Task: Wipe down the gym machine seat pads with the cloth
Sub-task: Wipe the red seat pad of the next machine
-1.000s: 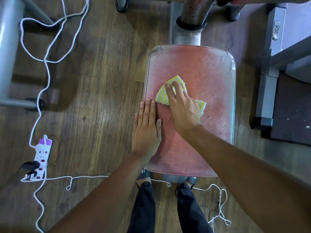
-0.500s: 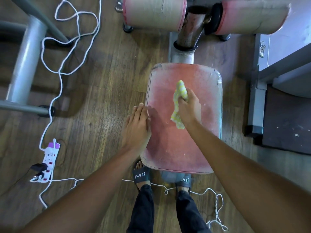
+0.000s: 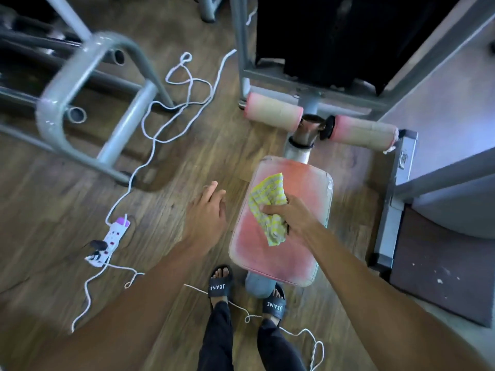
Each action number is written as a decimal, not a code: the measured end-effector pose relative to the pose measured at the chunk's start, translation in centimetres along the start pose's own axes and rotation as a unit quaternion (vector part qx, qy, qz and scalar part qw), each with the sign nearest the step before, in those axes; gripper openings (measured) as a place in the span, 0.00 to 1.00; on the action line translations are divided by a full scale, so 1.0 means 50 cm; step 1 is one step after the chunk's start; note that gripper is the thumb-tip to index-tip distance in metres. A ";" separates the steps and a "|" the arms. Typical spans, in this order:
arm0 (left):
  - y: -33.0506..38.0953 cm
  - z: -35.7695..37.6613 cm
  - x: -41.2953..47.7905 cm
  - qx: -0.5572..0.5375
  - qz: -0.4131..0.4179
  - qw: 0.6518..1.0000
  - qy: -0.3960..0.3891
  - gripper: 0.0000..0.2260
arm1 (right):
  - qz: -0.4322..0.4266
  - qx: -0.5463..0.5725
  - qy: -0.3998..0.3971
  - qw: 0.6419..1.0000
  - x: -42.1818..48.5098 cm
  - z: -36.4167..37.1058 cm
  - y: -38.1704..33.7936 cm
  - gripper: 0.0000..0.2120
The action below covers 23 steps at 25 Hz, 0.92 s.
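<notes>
The scene is evenly and moderately lit, with a bluish-purple cast on the wall (image 3: pixel 442 108) at the upper right. The black panel (image 3: pixel 334 36) at the top centre is lost in darkness. The grey tube frame (image 3: pixel 80 84) at the upper left is smeared by motion blur, and a soft shadow is cast beneath it on the wooden floor (image 3: pixel 67 210). Straight lines are bowed towards the edges. The cloth (image 3: pixel 267 194) and seat pad (image 3: pixel 294 253) are rendered fairly sharp.

A worn, faded pink rectangular vinyl seat pad (image 3: pixel 267 259) lies flat. A crumpled yellow-and-white checked cloth (image 3: pixel 267 195) hangs over its middle, gripped by the right hand (image 3: pixel 293 218).
</notes>
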State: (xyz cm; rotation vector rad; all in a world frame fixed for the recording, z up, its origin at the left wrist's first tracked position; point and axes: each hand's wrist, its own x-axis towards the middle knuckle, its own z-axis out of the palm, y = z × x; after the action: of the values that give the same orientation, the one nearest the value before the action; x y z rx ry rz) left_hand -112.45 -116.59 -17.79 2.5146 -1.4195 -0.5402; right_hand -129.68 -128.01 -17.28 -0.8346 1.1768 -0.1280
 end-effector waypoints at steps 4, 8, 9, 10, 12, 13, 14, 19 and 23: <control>-0.030 -0.123 -0.104 -0.012 -0.052 0.998 0.038 0.18 | -0.012 0.005 -0.058 0.998 -0.102 0.108 -0.054 0.16; -0.097 -0.236 -0.215 -0.025 -0.125 0.990 0.058 0.14 | 0.019 -0.009 -0.124 0.992 -0.195 0.238 -0.075 0.16; -0.118 -0.265 -0.247 -0.035 -0.147 0.986 0.074 0.15 | 0.021 -0.034 -0.145 0.989 -0.220 0.275 -0.076 0.15; -0.141 -0.286 -0.274 -0.045 -0.165 0.981 0.091 0.15 | 0.021 -0.058 -0.154 0.986 -0.240 0.310 -0.075 0.15; -0.190 -0.321 -0.335 -0.055 -0.196 0.973 0.111 0.14 | 0.012 -0.099 -0.175 0.979 -0.276 0.386 -0.070 0.14; -0.214 -0.338 -0.364 -0.057 -0.206 0.970 0.118 0.13 | 0.003 -0.120 -0.188 0.975 -0.290 0.427 -0.064 0.12; -0.244 -0.358 -0.399 -0.062 -0.215 0.966 0.129 0.13 | -0.007 -0.145 -0.200 0.969 -0.308 0.476 -0.056 0.09; -0.385 -0.446 -0.554 -0.055 -0.262 0.953 0.141 0.15 | -0.045 -0.252 -0.235 0.938 -0.366 0.704 0.004 0.06; -0.529 -0.493 -0.659 -0.061 -0.318 0.936 0.139 0.15 | -0.071 -0.303 -0.241 0.919 -0.385 0.879 0.067 0.06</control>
State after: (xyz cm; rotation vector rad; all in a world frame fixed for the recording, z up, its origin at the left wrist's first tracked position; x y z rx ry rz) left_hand -97.23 -74.76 2.52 2.7740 -0.4411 -0.3277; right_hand -101.32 -93.66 0.93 -1.4052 0.6796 0.3294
